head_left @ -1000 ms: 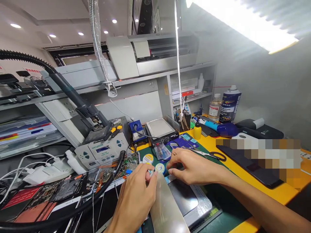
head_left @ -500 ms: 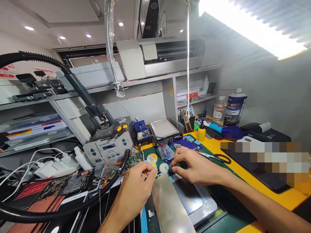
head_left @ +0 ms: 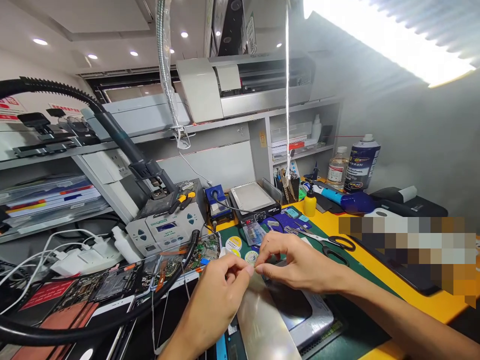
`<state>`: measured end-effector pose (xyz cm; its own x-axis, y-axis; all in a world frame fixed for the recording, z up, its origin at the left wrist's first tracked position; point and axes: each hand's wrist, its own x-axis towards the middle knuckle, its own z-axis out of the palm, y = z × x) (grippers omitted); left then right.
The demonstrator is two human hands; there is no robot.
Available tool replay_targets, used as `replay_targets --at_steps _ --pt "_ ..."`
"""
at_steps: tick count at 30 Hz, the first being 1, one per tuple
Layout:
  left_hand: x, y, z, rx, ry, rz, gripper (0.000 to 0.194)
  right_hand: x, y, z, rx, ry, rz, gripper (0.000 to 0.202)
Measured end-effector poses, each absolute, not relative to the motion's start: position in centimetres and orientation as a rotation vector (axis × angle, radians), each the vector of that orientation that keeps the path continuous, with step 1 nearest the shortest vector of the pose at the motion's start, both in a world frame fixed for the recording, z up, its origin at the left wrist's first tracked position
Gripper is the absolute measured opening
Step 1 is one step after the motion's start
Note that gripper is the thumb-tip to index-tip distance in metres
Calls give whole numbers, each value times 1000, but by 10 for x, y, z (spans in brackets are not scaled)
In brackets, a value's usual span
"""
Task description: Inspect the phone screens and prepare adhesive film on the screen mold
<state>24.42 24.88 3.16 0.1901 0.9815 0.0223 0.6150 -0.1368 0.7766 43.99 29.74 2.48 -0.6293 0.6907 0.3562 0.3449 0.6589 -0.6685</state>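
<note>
My left hand is closed, thumb against the curled fingers, over the top end of a shiny metal plate. Close to its right, my right hand has its thumb and forefinger pinched together. The fingertips of both hands nearly meet, and whatever lies between them is too small to make out. Under my right hand a dark phone-like panel rests on a silvery package. Behind the fingertips are a round tin and a yellow-labelled tin.
Scissors and a yellow bottle are to the right. A grey soldering station stands at the back left. A black hose crosses phones and circuit boards at the left. A dark phone lies at the right.
My left hand has moved slightly right and my right hand slightly left, so their fingertips are now close together. My right thumb and forefinger have closed into a pinch.
</note>
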Motion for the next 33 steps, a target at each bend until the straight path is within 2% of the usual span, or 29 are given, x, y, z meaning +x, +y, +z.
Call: replay_targets --at_steps 4,11,33 --pt "244 245 34 1832 1500 693 26 454 305 31 -887 -2340 805 12" --pt "246 236 36 2110 1592 342 7 480 321 39 -1072 -2444 765 14" --pt "253 239 20 2311 1684 222 13 483 317 44 -1118 -2497 718 17"
